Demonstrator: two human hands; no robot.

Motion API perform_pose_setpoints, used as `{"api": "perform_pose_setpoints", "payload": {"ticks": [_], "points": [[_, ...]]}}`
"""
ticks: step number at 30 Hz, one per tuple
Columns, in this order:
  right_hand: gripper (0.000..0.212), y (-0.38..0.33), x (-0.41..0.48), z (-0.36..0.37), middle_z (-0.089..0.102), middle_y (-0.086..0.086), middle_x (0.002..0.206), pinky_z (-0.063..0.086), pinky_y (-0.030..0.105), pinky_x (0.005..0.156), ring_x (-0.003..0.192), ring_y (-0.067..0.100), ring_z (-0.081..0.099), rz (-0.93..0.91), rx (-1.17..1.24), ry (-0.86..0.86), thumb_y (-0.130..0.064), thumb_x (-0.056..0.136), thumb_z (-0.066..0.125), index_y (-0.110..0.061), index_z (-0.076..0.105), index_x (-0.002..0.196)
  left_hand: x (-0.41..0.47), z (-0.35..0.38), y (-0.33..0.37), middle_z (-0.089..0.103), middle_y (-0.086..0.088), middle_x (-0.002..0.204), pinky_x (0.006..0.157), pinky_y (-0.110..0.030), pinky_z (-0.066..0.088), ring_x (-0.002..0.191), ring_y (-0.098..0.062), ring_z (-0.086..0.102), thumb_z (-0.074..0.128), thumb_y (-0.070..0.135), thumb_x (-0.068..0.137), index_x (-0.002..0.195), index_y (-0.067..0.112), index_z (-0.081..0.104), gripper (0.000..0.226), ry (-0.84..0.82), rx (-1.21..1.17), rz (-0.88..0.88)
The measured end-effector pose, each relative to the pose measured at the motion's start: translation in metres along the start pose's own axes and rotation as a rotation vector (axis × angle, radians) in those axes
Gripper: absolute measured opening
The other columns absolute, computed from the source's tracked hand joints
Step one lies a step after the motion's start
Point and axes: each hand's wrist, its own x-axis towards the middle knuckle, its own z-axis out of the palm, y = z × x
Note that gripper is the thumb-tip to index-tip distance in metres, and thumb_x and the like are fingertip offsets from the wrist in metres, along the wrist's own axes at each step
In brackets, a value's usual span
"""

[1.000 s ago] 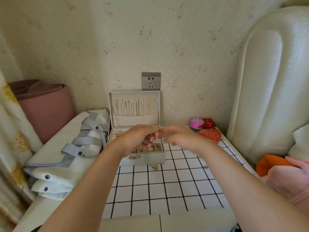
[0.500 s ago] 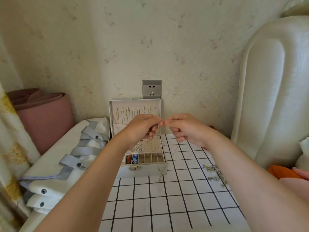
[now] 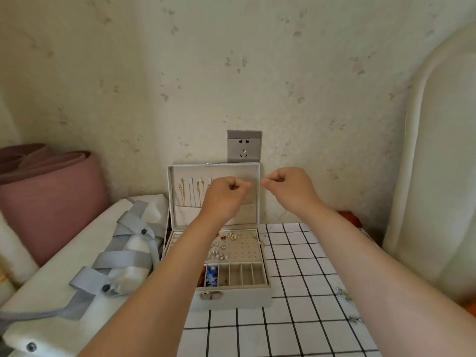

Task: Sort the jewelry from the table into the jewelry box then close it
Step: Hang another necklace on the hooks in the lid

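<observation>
left hand, right hand, 1 open jewelry box

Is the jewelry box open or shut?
Open. The jewelry box has its lid standing upright against the wall, so the earrings and compartments inside show.

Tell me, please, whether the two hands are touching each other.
Apart. The head view shows the jewelry box lid between the left hand and right hand.
</observation>
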Motion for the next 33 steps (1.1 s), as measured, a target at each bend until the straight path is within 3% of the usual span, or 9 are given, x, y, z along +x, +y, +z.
{"api": "perform_pose_setpoints", "payload": {"ticks": [4, 7, 10, 14, 16, 21, 26, 30, 33], "points": [[0.011, 0.012, 0.018, 0.028, 0.064, -0.015, 0.073, 0.038, 0.008, 0.063, 0.071, -0.004, 0.057, -0.004, 0.008, 0.13, -0.028, 0.086, 0.076, -0.022, 0.07, 0.078, 0.021, 0.009, -0.021, 0.067, 0.01, 0.067, 0.064, -0.026, 0.05, 0.06, -0.009, 0.061, 0.067, 0.038, 0.087, 0.07, 0.024, 0.069, 0.022, 0.162, 0.109, 0.0], [0.012, 0.016, 0.028, 0.046, 0.065, -0.015, 0.071, 0.04, 0.008, 0.063, 0.072, -0.001, 0.061, 0.009, 0.051, 0.231, -0.026, 0.083, 0.077, -0.026, 0.069, 0.075, 0.032, 0.016, -0.03, 0.068, 0.002, 0.068, 0.058, -0.024, 0.046, 0.065, -0.011, 0.063, 0.066, 0.038, 0.086, 0.072, 0.014, 0.071, 0.029, 0.23, 0.134, -0.017], [0.011, 0.019, 0.035, 0.058, 0.067, -0.014, 0.072, 0.039, 0.007, 0.061, 0.073, -0.001, 0.062, 0.019, 0.095, 0.33, -0.023, 0.081, 0.077, -0.024, 0.069, 0.073, 0.042, 0.021, -0.035, 0.057, -0.011, 0.058, 0.054, -0.027, 0.04, 0.053, -0.015, 0.048, 0.065, 0.037, 0.086, 0.06, 0.004, 0.058, 0.042, 0.268, 0.162, -0.002], [0.015, 0.025, 0.043, 0.07, 0.065, -0.013, 0.071, 0.04, 0.006, 0.061, 0.07, 0.001, 0.061, 0.003, 0.092, 0.419, -0.021, 0.084, 0.076, -0.02, 0.067, 0.072, 0.052, 0.022, -0.034, 0.037, 0.001, 0.048, 0.05, -0.026, 0.029, 0.048, -0.015, 0.033, 0.065, 0.039, 0.085, 0.05, 0.019, 0.04, 0.048, 0.265, 0.203, -0.025], [0.014, 0.027, 0.046, 0.077, 0.065, -0.013, 0.072, 0.048, 0.016, 0.067, 0.072, 0.006, 0.062, -0.026, 0.041, 0.429, -0.02, 0.085, 0.074, -0.018, 0.066, 0.073, 0.055, 0.023, -0.037, 0.032, 0.006, 0.044, 0.048, -0.024, 0.024, 0.045, -0.015, 0.03, 0.065, 0.037, 0.086, 0.047, 0.021, 0.034, 0.052, 0.269, 0.219, -0.04], [0.015, 0.039, 0.042, 0.081, 0.063, -0.011, 0.073, 0.05, 0.029, 0.066, 0.073, 0.013, 0.061, -0.088, -0.184, 0.348, -0.022, 0.089, 0.07, -0.018, 0.065, 0.076, 0.055, 0.024, -0.051, 0.04, 0.004, 0.046, 0.048, -0.023, 0.028, 0.047, -0.013, 0.039, 0.063, 0.033, 0.089, 0.048, 0.02, 0.039, 0.049, 0.222, 0.26, -0.078], [0.018, 0.049, 0.033, 0.076, 0.065, -0.008, 0.066, 0.052, 0.027, 0.06, 0.066, 0.011, 0.063, -0.073, -0.225, 0.213, -0.02, 0.089, 0.068, -0.014, 0.068, 0.071, 0.049, 0.018, -0.052, 0.064, -0.012, 0.062, 0.061, -0.035, 0.054, 0.058, -0.026, 0.063, 0.058, 0.036, 0.09, 0.065, 0.005, 0.062, 0.04, 0.085, 0.262, -0.102], [0.031, 0.045, 0.027, 0.075, 0.057, 0.006, 0.052, 0.046, 0.033, 0.051, 0.05, 0.021, 0.05, -0.028, -0.192, 0.024, -0.016, 0.084, 0.06, -0.006, 0.056, 0.055, 0.049, 0.006, -0.044, 0.07, -0.011, 0.065, 0.069, -0.04, 0.059, 0.058, -0.024, 0.065, 0.055, 0.02, 0.093, 0.079, 0.0, 0.069, 0.029, -0.097, 0.04, -0.185], [0.026, 0.034, 0.019, 0.071, 0.074, 0.013, 0.08, 0.047, 0.033, 0.046, 0.053, 0.025, 0.06, 0.147, -0.045, -0.201, -0.023, 0.085, 0.057, -0.003, 0.071, 0.08, 0.043, 0.0, -0.035, 0.069, -0.01, 0.064, 0.063, -0.03, 0.057, 0.06, -0.018, 0.065, 0.054, 0.016, 0.095, 0.086, 0.0, 0.07, 0.024, -0.223, -0.05, -0.206]]}}
